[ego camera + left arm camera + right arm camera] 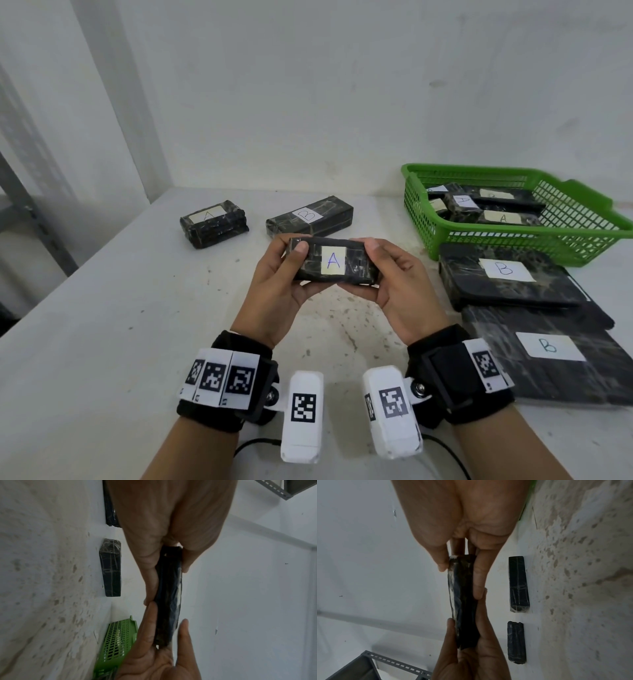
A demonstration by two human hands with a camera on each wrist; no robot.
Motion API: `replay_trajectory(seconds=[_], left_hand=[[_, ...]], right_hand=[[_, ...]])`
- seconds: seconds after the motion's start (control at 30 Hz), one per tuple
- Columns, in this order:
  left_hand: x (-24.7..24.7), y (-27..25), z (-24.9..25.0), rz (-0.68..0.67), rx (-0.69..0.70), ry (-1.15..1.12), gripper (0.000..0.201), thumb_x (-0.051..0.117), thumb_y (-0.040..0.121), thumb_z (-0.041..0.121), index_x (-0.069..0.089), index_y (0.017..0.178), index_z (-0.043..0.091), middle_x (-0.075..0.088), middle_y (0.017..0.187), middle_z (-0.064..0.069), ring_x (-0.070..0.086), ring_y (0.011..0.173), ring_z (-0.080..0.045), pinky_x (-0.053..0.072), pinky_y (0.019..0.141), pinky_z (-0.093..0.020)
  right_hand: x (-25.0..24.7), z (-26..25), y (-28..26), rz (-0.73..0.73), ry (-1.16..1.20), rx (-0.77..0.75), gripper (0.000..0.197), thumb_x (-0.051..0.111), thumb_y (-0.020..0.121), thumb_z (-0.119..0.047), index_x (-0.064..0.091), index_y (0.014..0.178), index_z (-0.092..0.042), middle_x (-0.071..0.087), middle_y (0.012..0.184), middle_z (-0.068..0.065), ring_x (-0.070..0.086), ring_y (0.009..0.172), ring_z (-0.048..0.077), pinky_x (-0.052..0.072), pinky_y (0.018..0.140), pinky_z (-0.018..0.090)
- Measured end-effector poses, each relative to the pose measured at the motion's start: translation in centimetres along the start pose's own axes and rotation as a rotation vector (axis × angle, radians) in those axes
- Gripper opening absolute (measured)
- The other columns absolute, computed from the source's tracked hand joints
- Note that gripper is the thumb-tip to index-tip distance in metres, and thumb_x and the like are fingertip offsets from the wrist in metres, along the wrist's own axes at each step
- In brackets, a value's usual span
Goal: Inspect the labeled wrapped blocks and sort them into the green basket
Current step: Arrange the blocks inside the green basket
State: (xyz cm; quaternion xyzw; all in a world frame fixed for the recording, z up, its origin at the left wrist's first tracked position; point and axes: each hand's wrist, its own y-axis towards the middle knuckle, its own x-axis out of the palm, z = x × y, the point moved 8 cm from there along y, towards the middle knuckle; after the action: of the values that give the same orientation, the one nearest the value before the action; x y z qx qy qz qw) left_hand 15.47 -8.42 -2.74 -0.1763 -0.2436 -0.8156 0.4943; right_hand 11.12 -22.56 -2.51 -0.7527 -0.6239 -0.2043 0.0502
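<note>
over stained white table (102, 342), l hand (274, 291) & r hand (400, 294) each pinch an end of 'a' block (334, 262), prob. midair.

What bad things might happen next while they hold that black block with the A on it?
1. The left hand and right hand pinch only the ends of the A block, above the table; the shiny wrap might slip and it could drop.
2. B blocks lie right in front of the green basket, so carrying it there might bump them.
</note>
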Motion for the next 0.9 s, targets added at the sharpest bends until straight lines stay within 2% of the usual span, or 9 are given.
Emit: replay_trajectory(seconds=[0.13,0.23,0.3,0.4,0.47,0.53,0.63,0.77,0.9], left_hand=[[-0.02,-0.08,0.22,-0.001,-0.001,-0.022,0.015,0.057,0.095,0.021,0.055,0.102,0.008,0.068,0.102,-0.009,0.067,0.096,-0.021,0.059,0.077,-0.037],[0.19,-0.14,0.31,-0.023,-0.012,-0.049,0.020,0.052,0.090,0.021,0.056,0.105,0.008,0.068,0.103,-0.009,0.067,0.097,-0.021,0.059,0.077,-0.037],[0.30,-0.09,0.28,-0.038,-0.008,-0.048,0.013,0.051,0.095,0.015,0.055,0.106,0.009,0.069,0.104,-0.008,0.068,0.097,-0.019,0.059,0.077,-0.035],[0.01,-0.01,0.34,-0.024,0.022,-0.034,0.010,0.048,0.098,0.011,0.052,0.106,0.008,0.067,0.106,-0.008,0.067,0.097,-0.019,0.059,0.079,-0.037],[0.02,-0.04,0.47,-0.023,0.033,-0.053,0.012,0.045,0.099,0.011,0.051,0.109,0.007,0.067,0.109,-0.009,0.067,0.099,-0.021,0.058,0.081,-0.038],[0.26,-0.10,0.54,-0.043,0.022,-0.088,0.018,0.047,0.097,0.014,0.051,0.112,0.006,0.066,0.112,-0.011,0.067,0.102,-0.023,0.058,0.082,-0.039],[0.62,-0.18,0.45,-0.080,-0.011,-0.110,0.026,0.050,0.089,0.011,0.051,0.115,0.005,0.067,0.111,-0.012,0.067,0.104,-0.024,0.057,0.082,-0.040],[0.23,-0.03,0.21,-0.049,-0.024,-0.121,0.028,0.053,0.092,0.002,0.049,0.119,0.004,0.065,0.114,-0.014,0.067,0.104,-0.026,0.058,0.080,-0.036],[0.20,-0.11,0.25,-0.056,-0.019,-0.133,0.034,0.052,0.091,0.004,0.047,0.124,0.003,0.063,0.118,-0.017,0.066,0.106,-0.027,0.058,0.082,-0.037]], right_hand=[[0.19,-0.28,-0.10,-0.007,-0.007,-0.015,0.027,0.058,0.084,-0.028,0.072,0.099,-0.011,0.074,0.099,0.009,0.071,0.093,0.021,0.060,0.072,0.034],[-0.01,-0.35,-0.05,-0.001,-0.008,-0.031,0.021,0.060,0.083,-0.026,0.077,0.091,-0.017,0.075,0.099,0.008,0.071,0.093,0.022,0.061,0.070,0.034],[-0.08,-0.30,0.00,-0.008,-0.004,-0.019,0.021,0.061,0.082,-0.028,0.079,0.089,-0.019,0.075,0.099,0.009,0.071,0.094,0.023,0.061,0.071,0.034],[0.43,-0.10,-0.01,-0.058,0.014,0.026,0.029,0.066,0.081,-0.032,0.072,0.103,-0.013,0.071,0.109,0.013,0.069,0.102,0.025,0.060,0.079,0.036],[0.68,0.01,-0.08,-0.080,0.014,0.034,0.032,0.064,0.083,-0.023,0.066,0.113,-0.010,0.069,0.113,0.013,0.068,0.102,0.022,0.059,0.081,0.034],[0.62,-0.03,-0.07,-0.071,0.005,0.015,0.033,0.060,0.082,-0.014,0.065,0.114,-0.011,0.070,0.110,0.010,0.069,0.097,0.021,0.059,0.078,0.031],[0.42,-0.14,-0.11,-0.054,0.011,0.007,0.034,0.060,0.081,-0.013,0.065,0.115,-0.012,0.071,0.109,0.009,0.071,0.094,0.021,0.059,0.076,0.031],[0.64,-0.46,-0.14,-0.117,0.041,0.047,0.045,0.066,0.079,-0.017,0.061,0.124,-0.013,0.068,0.119,0.011,0.069,0.104,0.023,0.058,0.082,0.034],[0.78,-0.25,-0.23,-0.128,0.037,0.060,0.043,0.058,0.085,-0.001,0.059,0.126,-0.013,0.068,0.116,0.012,0.070,0.102,0.022,0.059,0.081,0.029]])
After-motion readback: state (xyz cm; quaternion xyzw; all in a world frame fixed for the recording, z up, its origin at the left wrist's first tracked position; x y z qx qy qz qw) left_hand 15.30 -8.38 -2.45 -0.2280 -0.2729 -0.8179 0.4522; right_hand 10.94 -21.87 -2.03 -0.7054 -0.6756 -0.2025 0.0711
